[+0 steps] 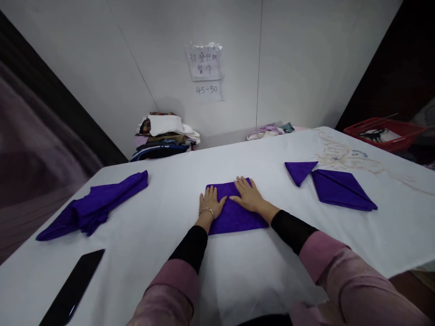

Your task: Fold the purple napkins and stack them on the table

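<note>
A purple cloth napkin, folded to a flat four-sided shape, lies on the white-covered table in front of me. My left hand rests flat on its left edge, fingers spread and pointing away from me, with a bracelet at the wrist. Over the right part of the napkin lies my right hand, palm down with fingers stretched out. Both hands press on the cloth without gripping it. The parts of the napkin under my palms are hidden.
Loose purple cloth lies crumpled at left, above a black flat object. At right are a folded purple triangle and a larger folded purple piece. Behind stand stacked fabrics and a red basket.
</note>
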Tool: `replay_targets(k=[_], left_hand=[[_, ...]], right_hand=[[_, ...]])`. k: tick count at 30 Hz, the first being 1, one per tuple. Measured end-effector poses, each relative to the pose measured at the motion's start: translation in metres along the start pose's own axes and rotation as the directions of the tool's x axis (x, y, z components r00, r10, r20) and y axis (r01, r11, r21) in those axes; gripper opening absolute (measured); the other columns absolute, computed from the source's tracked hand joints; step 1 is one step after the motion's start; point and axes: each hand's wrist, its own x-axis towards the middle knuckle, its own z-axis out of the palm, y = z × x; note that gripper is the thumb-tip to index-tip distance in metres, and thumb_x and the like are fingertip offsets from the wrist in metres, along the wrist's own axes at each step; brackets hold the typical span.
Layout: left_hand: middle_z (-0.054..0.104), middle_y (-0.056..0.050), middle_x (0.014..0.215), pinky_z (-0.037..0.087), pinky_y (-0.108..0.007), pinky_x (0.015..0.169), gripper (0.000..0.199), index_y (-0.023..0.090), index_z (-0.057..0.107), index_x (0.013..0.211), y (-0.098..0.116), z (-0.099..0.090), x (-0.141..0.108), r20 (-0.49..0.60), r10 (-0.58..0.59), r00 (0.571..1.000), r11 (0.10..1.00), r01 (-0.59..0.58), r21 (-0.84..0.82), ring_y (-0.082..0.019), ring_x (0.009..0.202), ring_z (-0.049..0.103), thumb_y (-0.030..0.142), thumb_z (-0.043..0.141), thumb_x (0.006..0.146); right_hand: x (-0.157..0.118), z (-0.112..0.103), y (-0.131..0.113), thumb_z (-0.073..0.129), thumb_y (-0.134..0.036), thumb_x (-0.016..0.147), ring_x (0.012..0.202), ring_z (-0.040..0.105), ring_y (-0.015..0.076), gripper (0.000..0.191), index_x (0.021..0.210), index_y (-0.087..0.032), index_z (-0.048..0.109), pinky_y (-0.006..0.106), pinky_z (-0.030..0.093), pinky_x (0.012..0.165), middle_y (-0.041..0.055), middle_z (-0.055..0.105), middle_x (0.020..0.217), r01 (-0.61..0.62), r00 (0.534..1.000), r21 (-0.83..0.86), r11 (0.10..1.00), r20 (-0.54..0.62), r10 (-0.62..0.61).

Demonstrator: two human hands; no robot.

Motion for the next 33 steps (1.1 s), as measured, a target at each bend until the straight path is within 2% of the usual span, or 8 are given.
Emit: replay_targets(k=[3, 7, 11, 20, 25, 28, 30, 33], left_hand=[[0.019, -0.009, 0.15, 0.012, -0.047, 0.112, 0.075, 0.015, 0.028, 0.141, -0.001, 0.001, 0.001, -0.005, 0.0, 1.0, 1.0, 0.0, -0.005, -0.024, 0.139, 0.011, 0.062, 0.015, 0.084], [0.018, -0.009, 0.15, 0.011, -0.047, 0.111, 0.077, 0.015, 0.027, 0.141, -0.003, 0.003, 0.001, -0.002, 0.008, 1.0, 1.0, -0.008, -0.025, -0.024, 0.139, 0.01, 0.063, 0.014, 0.083], [0.017, -0.009, 0.151, 0.009, -0.047, 0.112, 0.077, 0.014, 0.026, 0.141, -0.003, 0.004, 0.001, 0.008, 0.006, 1.0, 0.999, -0.006, -0.041, -0.023, 0.139, 0.009, 0.063, 0.014, 0.083], [0.021, -0.009, 0.15, 0.019, -0.045, 0.109, 0.068, 0.017, 0.023, 0.141, -0.009, -0.022, 0.0, 0.059, -0.042, 0.997, 0.966, 0.055, -0.252, -0.022, 0.138, 0.015, 0.058, 0.015, 0.087], [0.023, -0.009, 0.149, 0.009, -0.052, 0.11, 0.065, 0.019, 0.031, 0.139, 0.001, -0.013, -0.049, -0.057, 0.158, 0.986, 0.972, -0.165, -0.167, -0.024, 0.139, 0.013, 0.058, 0.023, 0.087], [0.025, -0.01, 0.149, 0.008, -0.053, 0.11, 0.067, 0.018, 0.031, 0.138, 0.008, 0.0, -0.082, -0.075, 0.307, 0.949, 0.947, -0.312, -0.077, -0.025, 0.138, 0.013, 0.059, 0.028, 0.086], [0.025, -0.01, 0.148, 0.007, -0.053, 0.11, 0.068, 0.018, 0.03, 0.139, 0.009, 0.005, -0.095, -0.067, 0.367, 0.928, 0.929, -0.369, -0.029, -0.025, 0.138, 0.014, 0.059, 0.032, 0.085], [0.028, -0.009, 0.147, 0.012, -0.052, 0.11, 0.066, 0.017, 0.031, 0.139, 0.006, 0.009, -0.1, -0.019, 0.387, 0.922, 0.922, -0.387, 0.001, -0.025, 0.137, 0.018, 0.057, 0.032, 0.086]], right_hand=[[0.0, 0.007, 0.001, 0.014, -0.069, 0.084, 0.138, 0.009, 0.0259, 0.081, 0.143, -0.015, 0.024, 0.048, 0.004, 0.109, 0.0108, 0.02, 0.15, 0.062, 0.995, 0.03, 0.998, 0.081, -0.064], [0.007, 0.01, 0.038, 0.015, -0.068, 0.084, 0.138, 0.011, 0.0268, 0.079, 0.143, -0.015, 0.022, 0.051, 0.007, 0.108, 0.0111, 0.018, 0.15, -0.149, 0.982, 0.007, 0.989, 0.118, 0.147], [0.003, 0.006, 0.061, 0.014, -0.066, 0.086, 0.138, 0.01, 0.0261, 0.078, 0.143, -0.014, 0.021, 0.051, 0.008, 0.107, 0.0112, 0.017, 0.15, -0.233, 0.966, -0.023, 0.972, 0.108, 0.235], [-0.061, -0.007, 0.075, 0.017, -0.056, 0.091, 0.138, 0.013, 0.0254, 0.067, 0.141, -0.012, 0.027, 0.046, 0.012, 0.108, 0.0123, 0.022, 0.149, -0.237, 0.967, -0.029, 0.971, 0.083, 0.239], [-0.088, -0.023, 0.047, 0.017, -0.055, 0.092, 0.138, 0.012, 0.0245, 0.065, 0.143, -0.015, 0.024, 0.046, 0.014, 0.108, 0.0128, 0.019, 0.149, -0.267, 0.96, 0.101, 0.958, 0.111, 0.256], [-0.1, -0.023, 0.009, 0.023, -0.061, 0.089, 0.138, 0.008, 0.0249, 0.072, 0.144, -0.015, 0.02, 0.047, 0.008, 0.11, 0.0119, 0.015, 0.15, -0.041, 0.999, 0.123, 0.992, 0.014, 0.04], [-0.106, -0.016, -0.012, 0.027, -0.062, 0.087, 0.138, 0.009, 0.0251, 0.073, 0.144, -0.016, 0.02, 0.047, 0.006, 0.11, 0.0112, 0.017, 0.15, 0.134, 0.991, 0.104, 0.986, -0.002, -0.134], [-0.114, -0.005, -0.024, 0.029, -0.06, 0.088, 0.137, 0.016, 0.0265, 0.071, 0.142, -0.015, 0.026, 0.047, 0.01, 0.109, 0.0125, 0.025, 0.147, 0.199, 0.977, 0.103, 0.975, 0.054, -0.206]])
